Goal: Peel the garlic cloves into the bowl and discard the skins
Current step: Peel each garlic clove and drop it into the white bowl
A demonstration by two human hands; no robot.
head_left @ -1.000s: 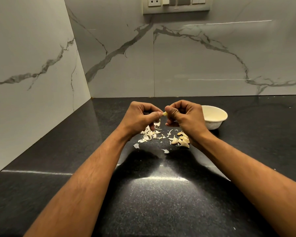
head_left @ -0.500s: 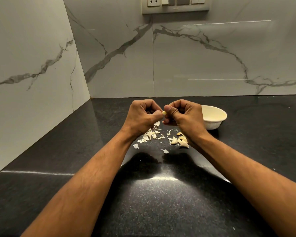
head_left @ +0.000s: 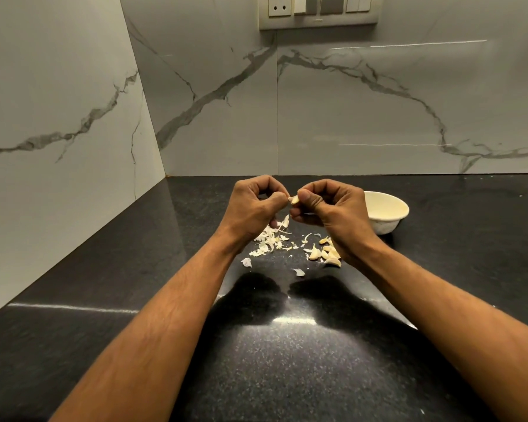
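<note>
Both hands are raised over the black counter with one garlic clove (head_left: 294,199) pinched between them. My left hand (head_left: 253,208) has its fingers curled, its thumb tip at the clove's left end. My right hand (head_left: 333,208) grips the clove between thumb and curled fingers. Most of the clove is hidden by the fingers. Below the left hand lies a scatter of white skins (head_left: 270,240). Several unpeeled cloves (head_left: 325,253) lie under the right wrist. A cream bowl (head_left: 386,208) stands just right of the right hand.
The black speckled counter (head_left: 287,360) runs into a corner of marble-look walls on the left and at the back. A switch panel (head_left: 317,10) sits high on the back wall. Loose skin flakes (head_left: 297,272) lie nearer to me.
Both hands have stayed close together on the clove, shifting only slightly. The skins, cloves and bowl have not moved.
</note>
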